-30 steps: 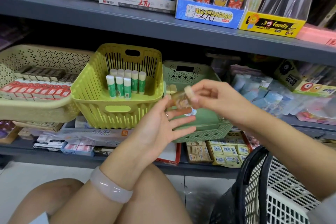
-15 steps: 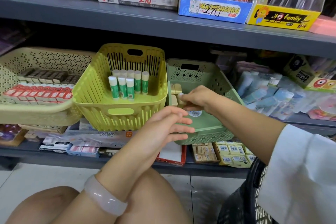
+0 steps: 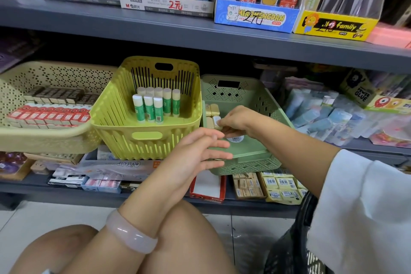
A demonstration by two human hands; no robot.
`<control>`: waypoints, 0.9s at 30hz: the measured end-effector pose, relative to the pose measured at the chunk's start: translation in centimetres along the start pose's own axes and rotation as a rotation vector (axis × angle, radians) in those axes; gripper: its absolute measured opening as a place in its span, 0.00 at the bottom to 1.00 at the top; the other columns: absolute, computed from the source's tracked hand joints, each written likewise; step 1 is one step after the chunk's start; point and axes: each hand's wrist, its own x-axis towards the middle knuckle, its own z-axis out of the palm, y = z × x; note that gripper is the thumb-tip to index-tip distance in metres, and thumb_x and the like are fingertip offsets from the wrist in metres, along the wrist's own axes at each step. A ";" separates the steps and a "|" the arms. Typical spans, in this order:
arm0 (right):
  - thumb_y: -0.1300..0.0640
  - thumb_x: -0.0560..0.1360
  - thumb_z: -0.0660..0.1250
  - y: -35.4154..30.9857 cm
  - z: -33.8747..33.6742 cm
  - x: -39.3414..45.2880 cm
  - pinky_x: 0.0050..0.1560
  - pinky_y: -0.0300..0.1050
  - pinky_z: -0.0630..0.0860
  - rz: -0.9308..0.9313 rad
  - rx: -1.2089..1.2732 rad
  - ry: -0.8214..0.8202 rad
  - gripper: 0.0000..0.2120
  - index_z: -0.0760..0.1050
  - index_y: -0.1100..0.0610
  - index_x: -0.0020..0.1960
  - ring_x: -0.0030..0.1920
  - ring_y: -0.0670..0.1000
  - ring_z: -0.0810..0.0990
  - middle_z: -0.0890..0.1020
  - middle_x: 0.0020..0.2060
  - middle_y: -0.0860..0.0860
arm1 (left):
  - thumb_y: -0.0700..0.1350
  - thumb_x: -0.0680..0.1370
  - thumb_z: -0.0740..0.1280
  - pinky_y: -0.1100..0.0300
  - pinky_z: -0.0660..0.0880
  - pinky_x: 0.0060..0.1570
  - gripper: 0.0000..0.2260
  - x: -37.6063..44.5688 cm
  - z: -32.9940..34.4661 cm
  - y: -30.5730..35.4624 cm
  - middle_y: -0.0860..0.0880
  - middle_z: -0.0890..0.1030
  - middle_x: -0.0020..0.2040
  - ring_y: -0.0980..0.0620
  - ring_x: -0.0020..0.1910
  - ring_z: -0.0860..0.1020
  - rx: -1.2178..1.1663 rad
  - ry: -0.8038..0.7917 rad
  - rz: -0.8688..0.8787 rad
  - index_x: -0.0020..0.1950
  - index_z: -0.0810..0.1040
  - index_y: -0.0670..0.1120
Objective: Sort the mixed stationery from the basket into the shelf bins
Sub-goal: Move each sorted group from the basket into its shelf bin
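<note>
Head view: a grey shop shelf [image 3: 200,35] runs across, with a pale tiled floor [image 3: 44,213] below. On the lower shelf sit a beige bin [image 3: 55,138], a yellow-green bin [image 3: 144,140] holding upright glue sticks [image 3: 153,104], and a green bin [image 3: 244,160]. The right hand [image 3: 235,121] reaches into the green bin, fingertips pinching an eraser [image 3: 216,121] set beside others at the bin's left wall. The left hand [image 3: 195,153] hovers at the bin's front rim, fingers loosely spread, holding nothing. The black basket [image 3: 295,247] stands at lower right. A second ago the right hand held the eraser up in front of the green bin; since then it has gone down inside.
</note>
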 end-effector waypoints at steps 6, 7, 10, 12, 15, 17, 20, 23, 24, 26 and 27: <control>0.61 0.77 0.60 0.3 -2.8 -3.5 0.44 0.42 0.78 -0.151 -0.051 0.050 0.11 0.75 0.66 0.56 0.38 0.53 0.78 0.81 0.44 0.61 | 0.42 0.78 0.59 0.55 0.80 0.49 0.08 -1.1 1.0 0.7 0.45 0.84 0.48 0.47 0.47 0.83 -0.028 -0.037 0.076 0.51 0.78 0.45; 0.60 0.77 0.60 0.6 -3.6 -4.7 0.42 0.40 0.79 -0.187 -0.031 0.035 0.10 0.75 0.63 0.54 0.38 0.51 0.79 0.81 0.44 0.58 | 0.43 0.78 0.60 0.55 0.80 0.49 0.08 -1.4 1.6 0.8 0.46 0.84 0.49 0.47 0.47 0.83 -0.032 -0.054 0.088 0.52 0.78 0.45; 0.59 0.78 0.60 2.0 -6.4 -8.8 0.39 0.36 0.79 -0.258 0.067 -0.018 0.05 0.75 0.57 0.48 0.38 0.47 0.80 0.81 0.42 0.53 | 0.43 0.80 0.58 0.56 0.79 0.52 0.10 -2.1 4.2 0.6 0.45 0.83 0.52 0.48 0.49 0.82 0.055 -0.108 0.103 0.55 0.77 0.46; 0.59 0.78 0.60 3.8 -8.4 -11.5 0.40 0.36 0.79 -0.280 0.089 -0.011 0.06 0.75 0.55 0.45 0.38 0.46 0.82 0.82 0.41 0.51 | 0.43 0.81 0.57 0.56 0.78 0.54 0.10 -2.5 7.0 -0.2 0.45 0.82 0.53 0.49 0.50 0.82 0.159 -0.146 0.084 0.57 0.76 0.46; 0.58 0.77 0.61 8.1 -10.5 -14.7 0.42 0.37 0.80 -0.240 0.110 -0.006 0.05 0.76 0.55 0.46 0.37 0.46 0.82 0.82 0.40 0.51 | 0.41 0.80 0.58 0.56 0.75 0.56 0.08 -3.3 11.9 -2.5 0.47 0.81 0.52 0.51 0.51 0.80 0.317 -0.264 0.071 0.54 0.76 0.46; 0.59 0.78 0.60 11.9 -10.9 -16.1 0.42 0.37 0.79 -0.160 0.108 -0.011 0.06 0.76 0.56 0.48 0.36 0.45 0.81 0.82 0.39 0.51 | 0.40 0.79 0.60 0.63 0.70 0.58 0.08 -4.1 14.8 -5.0 0.47 0.80 0.52 0.55 0.53 0.76 0.508 -0.387 0.154 0.54 0.77 0.45; 0.62 0.78 0.57 17.5 -10.6 -17.5 0.43 0.37 0.79 -0.067 0.155 -0.005 0.09 0.75 0.55 0.47 0.39 0.48 0.80 0.82 0.41 0.53 | 0.47 0.79 0.61 0.69 0.57 0.64 0.11 -5.1 16.4 -9.6 0.51 0.78 0.59 0.57 0.59 0.72 1.015 -0.659 0.388 0.56 0.79 0.45; 0.63 0.79 0.56 22.3 -10.1 -18.3 0.48 0.40 0.78 0.001 0.197 -0.005 0.09 0.75 0.56 0.49 0.39 0.47 0.80 0.82 0.41 0.53 | 0.50 0.78 0.59 0.65 0.35 0.70 0.14 -5.3 15.6 -12.1 0.53 0.80 0.54 0.55 0.59 0.73 1.481 -0.736 0.650 0.47 0.82 0.46; 0.63 0.79 0.56 23.7 -10.0 -18.5 0.48 0.40 0.78 0.024 0.180 -0.016 0.09 0.75 0.56 0.51 0.39 0.46 0.80 0.82 0.42 0.52 | 0.48 0.77 0.59 0.67 0.31 0.68 0.13 -5.0 15.4 -12.2 0.53 0.80 0.52 0.55 0.58 0.73 1.524 -0.715 0.699 0.42 0.81 0.45; 0.63 0.79 0.56 26.3 -9.8 -19.0 0.47 0.39 0.78 0.064 0.114 -0.063 0.09 0.75 0.57 0.53 0.41 0.47 0.80 0.81 0.43 0.53 | 0.45 0.74 0.60 0.70 0.30 0.66 0.10 -4.4 14.9 -11.7 0.52 0.81 0.51 0.54 0.57 0.74 1.534 -0.713 0.727 0.38 0.80 0.46; 0.62 0.79 0.57 27.4 -9.8 -19.2 0.47 0.40 0.77 0.075 0.061 -0.097 0.09 0.74 0.57 0.54 0.43 0.49 0.79 0.81 0.45 0.54 | 0.44 0.74 0.61 0.69 0.31 0.66 0.09 -3.9 14.7 -11.5 0.52 0.80 0.52 0.54 0.59 0.73 1.533 -0.712 0.726 0.40 0.80 0.46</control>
